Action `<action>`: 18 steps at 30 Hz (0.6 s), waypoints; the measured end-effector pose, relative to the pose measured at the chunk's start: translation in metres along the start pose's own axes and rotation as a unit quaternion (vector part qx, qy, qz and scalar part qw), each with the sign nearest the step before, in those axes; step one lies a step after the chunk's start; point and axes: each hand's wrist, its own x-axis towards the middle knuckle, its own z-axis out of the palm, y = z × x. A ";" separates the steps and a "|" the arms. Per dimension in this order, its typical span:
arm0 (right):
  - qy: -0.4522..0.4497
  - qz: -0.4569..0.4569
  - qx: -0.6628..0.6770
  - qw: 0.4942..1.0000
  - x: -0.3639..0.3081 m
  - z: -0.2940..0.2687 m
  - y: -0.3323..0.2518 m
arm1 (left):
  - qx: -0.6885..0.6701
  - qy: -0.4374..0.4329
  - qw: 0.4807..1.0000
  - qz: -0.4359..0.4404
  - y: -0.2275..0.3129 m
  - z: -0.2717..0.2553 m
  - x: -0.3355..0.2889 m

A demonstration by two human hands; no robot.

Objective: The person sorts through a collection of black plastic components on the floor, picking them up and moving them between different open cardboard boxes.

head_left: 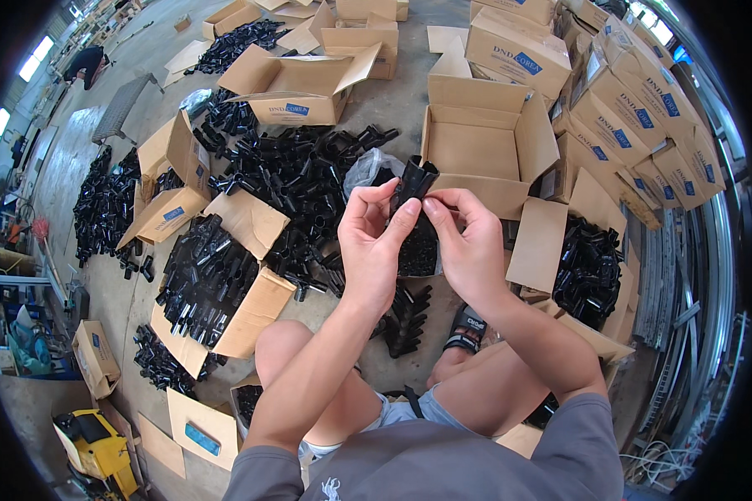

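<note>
In front of my chest, both hands hold up a black tubular piece (418, 177) with a ridged, open upper end. My left hand (369, 242) has its thumb and fingers closed around its left side. From the right, my right hand (470, 238) pinches its edge between thumb and bent forefinger. The palms and thumbs hide the lower part of the piece. Just beyond and below the hands are a clear plastic bag (369, 169) and a box of small black parts (418, 250). Several joined black pieces (406, 321) lie on the floor below my hands.
A large heap of black tubular pieces (301, 179) covers the floor ahead. An opened cardboard box (476, 150) stands at the far right of my hands, and a filled carton (589, 267) nearer. Stacked cartons (643, 108) rise on the right. A yellow machine (100, 451) sits at the lower left.
</note>
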 end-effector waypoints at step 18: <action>-0.015 -0.021 0.001 1.000 -0.002 0.003 0.007 | 0.062 -0.014 0.997 0.042 0.001 -0.010 0.000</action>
